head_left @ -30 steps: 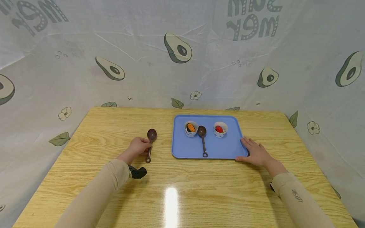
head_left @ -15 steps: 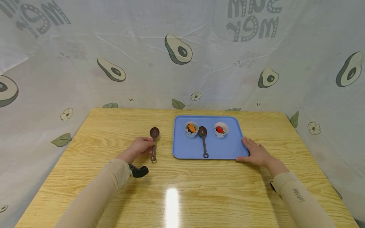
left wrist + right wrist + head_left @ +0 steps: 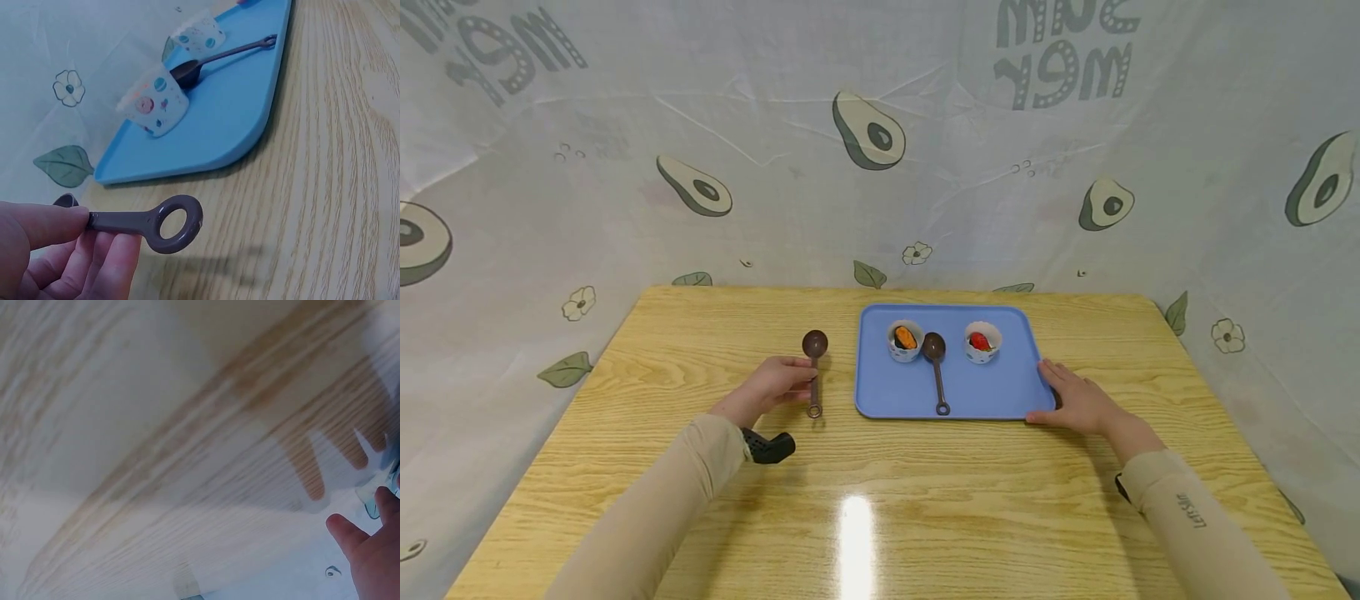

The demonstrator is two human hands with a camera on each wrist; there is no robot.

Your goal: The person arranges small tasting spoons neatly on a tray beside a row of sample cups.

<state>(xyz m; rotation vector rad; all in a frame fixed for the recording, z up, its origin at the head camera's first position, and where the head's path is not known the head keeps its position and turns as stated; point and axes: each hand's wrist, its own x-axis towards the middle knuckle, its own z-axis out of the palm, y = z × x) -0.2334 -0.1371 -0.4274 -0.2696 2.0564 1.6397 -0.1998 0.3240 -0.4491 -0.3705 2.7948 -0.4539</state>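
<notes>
Beside the blue tray (image 3: 895,393): my left hand (image 3: 769,387) pinches a brown spoon (image 3: 815,344).
Tray corner: my right hand (image 3: 1081,405) touches it, fingers extended.

- Your left hand (image 3: 75,259), cut at its wrist view's edge, partly hides the held spoon (image 3: 125,222).
- Your right hand (image 3: 380,562) runs off its wrist view's edge.
- Left wrist view's top crops the tray (image 3: 219,119).
- The orange piece (image 3: 906,337) and red piece (image 3: 979,341) are too small to identify.
</notes>
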